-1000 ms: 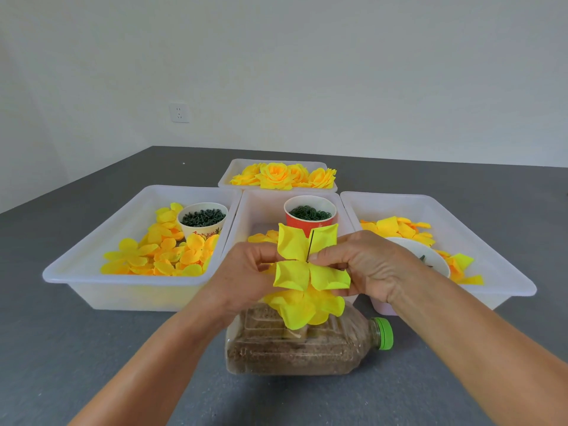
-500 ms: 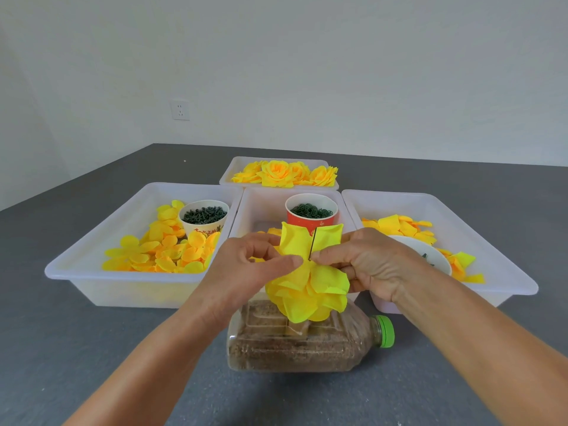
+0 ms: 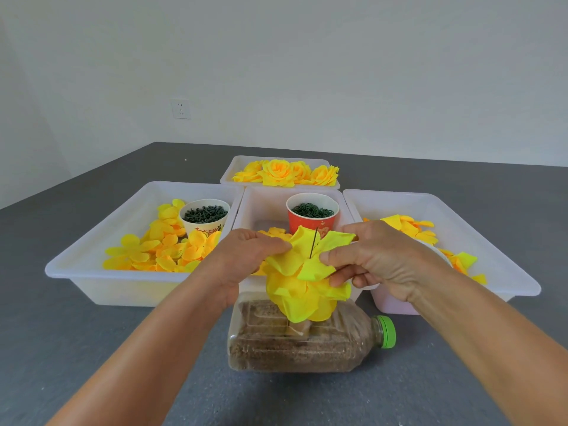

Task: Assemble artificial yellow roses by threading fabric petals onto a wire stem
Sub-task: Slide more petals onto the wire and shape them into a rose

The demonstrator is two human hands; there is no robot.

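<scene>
Several petal layers (image 3: 307, 290) already sit stacked on the wire stem (image 3: 313, 245), planted in the sand bottle (image 3: 295, 342) at the bench's near edge. Left hand (image 3: 242, 259) and right hand (image 3: 378, 259) each pinch the top petal (image 3: 310, 250), pressing down; more layers probably remain.

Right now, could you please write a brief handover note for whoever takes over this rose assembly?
Left hand and right hand both pinch the top petal layer on the wire stem.
The stem stands in the sand-filled bottle, with lower petal layers already threaded.
Loose petals lie in the left bin and right bin; finished roses are behind.
Left: seat this layer, then add any further parts.
</scene>
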